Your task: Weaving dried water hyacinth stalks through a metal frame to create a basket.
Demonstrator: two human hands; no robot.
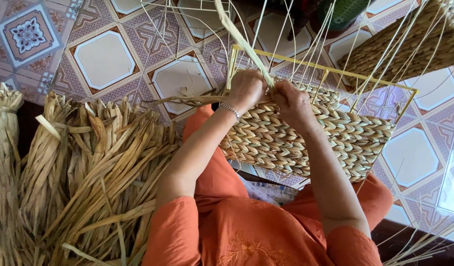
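Note:
A half-woven straw basket [330, 143] lies on my lap, built on a yellow wire frame [335, 71] with thin white wire ribs sticking up. My left hand [246, 88], with a silver bracelet at the wrist, and my right hand [292, 101] meet at the top edge of the woven wall. Both pinch a long pale straw strand [241, 42] that rises up and away from the weave. Loose dry straw ends [187, 100] trail to the left from under my left hand.
A big heap of dried straw [89, 172] lies at my left, with more bundles at the far left edge. Another woven basket [409, 47] sits at the top right. A green object [342, 12] stands at the top. Patterned floor tiles [103, 59] surround everything.

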